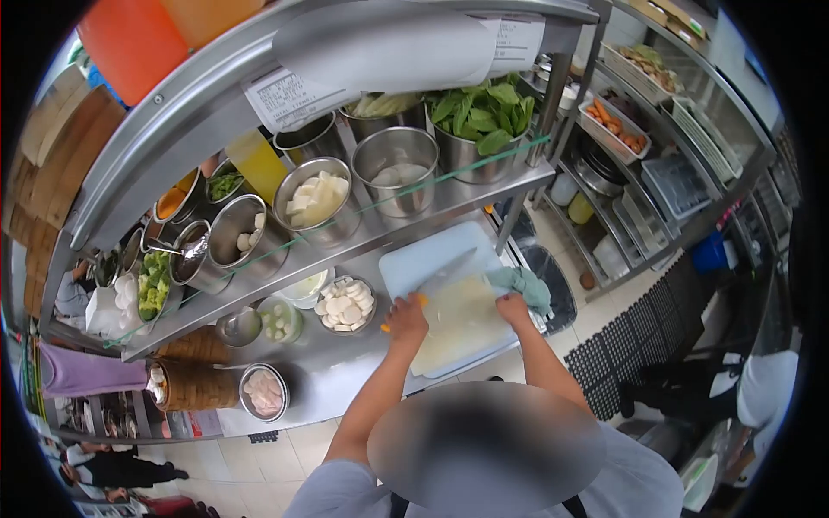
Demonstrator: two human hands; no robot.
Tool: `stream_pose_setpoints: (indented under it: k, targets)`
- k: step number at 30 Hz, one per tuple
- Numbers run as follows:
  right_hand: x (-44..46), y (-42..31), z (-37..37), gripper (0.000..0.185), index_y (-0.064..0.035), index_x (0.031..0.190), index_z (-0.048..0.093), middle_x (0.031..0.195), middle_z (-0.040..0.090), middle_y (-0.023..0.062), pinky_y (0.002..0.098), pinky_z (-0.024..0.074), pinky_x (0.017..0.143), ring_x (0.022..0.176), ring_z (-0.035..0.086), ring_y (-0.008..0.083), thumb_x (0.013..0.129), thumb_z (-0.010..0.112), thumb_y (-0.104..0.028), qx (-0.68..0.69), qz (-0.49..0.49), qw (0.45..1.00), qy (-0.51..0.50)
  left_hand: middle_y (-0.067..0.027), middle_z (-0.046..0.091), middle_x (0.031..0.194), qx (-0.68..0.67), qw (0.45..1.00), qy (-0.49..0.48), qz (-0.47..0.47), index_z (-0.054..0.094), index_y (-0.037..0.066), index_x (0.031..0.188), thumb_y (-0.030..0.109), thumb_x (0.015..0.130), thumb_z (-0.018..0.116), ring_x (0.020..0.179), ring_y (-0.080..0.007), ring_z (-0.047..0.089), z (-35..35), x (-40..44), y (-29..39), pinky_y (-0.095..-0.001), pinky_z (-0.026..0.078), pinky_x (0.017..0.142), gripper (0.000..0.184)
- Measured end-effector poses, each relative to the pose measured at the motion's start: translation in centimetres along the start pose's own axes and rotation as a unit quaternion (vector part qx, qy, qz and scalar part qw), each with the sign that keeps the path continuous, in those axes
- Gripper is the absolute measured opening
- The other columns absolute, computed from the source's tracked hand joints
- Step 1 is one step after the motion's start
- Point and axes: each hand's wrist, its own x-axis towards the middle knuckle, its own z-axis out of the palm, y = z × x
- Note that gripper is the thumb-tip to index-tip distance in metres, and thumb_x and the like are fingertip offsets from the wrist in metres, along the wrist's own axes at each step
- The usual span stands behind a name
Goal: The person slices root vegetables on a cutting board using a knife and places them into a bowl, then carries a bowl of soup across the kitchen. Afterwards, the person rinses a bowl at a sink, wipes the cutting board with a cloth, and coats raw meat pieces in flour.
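L hand (pixel 410 318) is closed round the orange handle of a knife (pixel 449 269); orange shows either side of the fist, the blade lies over the light blue board (pixel 406 256), tip pointing away from the person. R hand (pixel 514 311) is at the board's R side, next to a teal cloth (pixel 523 289); fingertips hidden, so can't tell if its grip is open or closed. A pale yellowish layer (pixel 462 324) covers much of the board, material unclear. Bowl w/ white slices (pixel 345 304) sits L of the board. Person's head blurred; top paper slips (pixel 298 95) partly blurred out.
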Motion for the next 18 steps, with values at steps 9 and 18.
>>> stream_pose_setpoints:
  k: [9, 18]
  targets:
    - [1.6, -1.2, -1.4, 0.043, 0.0123, 0.097, 0.069, 0.102, 0.069, 0.0335, 0.0461, 0.0535, 0.086, 0.097, 0.068, 0.0448, 0.077, 0.064, -0.025, 0.101, 0.085, 0.971, -0.198, -0.0271, 0.056, 0.111, -0.165, 0.985, -0.004, -0.046, 0.048, 0.004, 0.114, 0.002, 0.081, 0.061, 0.100, -0.0480, 0.061, 1.2, -7.0, -1.5, -0.0523, 0.051, 0.090, 0.035]
    - [0.6, 0.3, -7.3, 0.055, -0.0061, 0.143, 0.048, 0.129, 0.064, 0.0092, 0.0406, 0.0509, 0.103, 0.116, 0.064, 0.0255, 0.092, 0.066, -0.004, 0.419, 0.115, 0.718, -0.544, -0.0230, 0.060, 0.112, -0.232, 0.970, 0.052, -0.053, 0.051, 0.004, 0.115, 0.006, 0.083, 0.067, 0.104, -0.0426, 0.061, 0.5, -8.8, 0.7, -0.0463, 0.049, 0.093, 0.036]
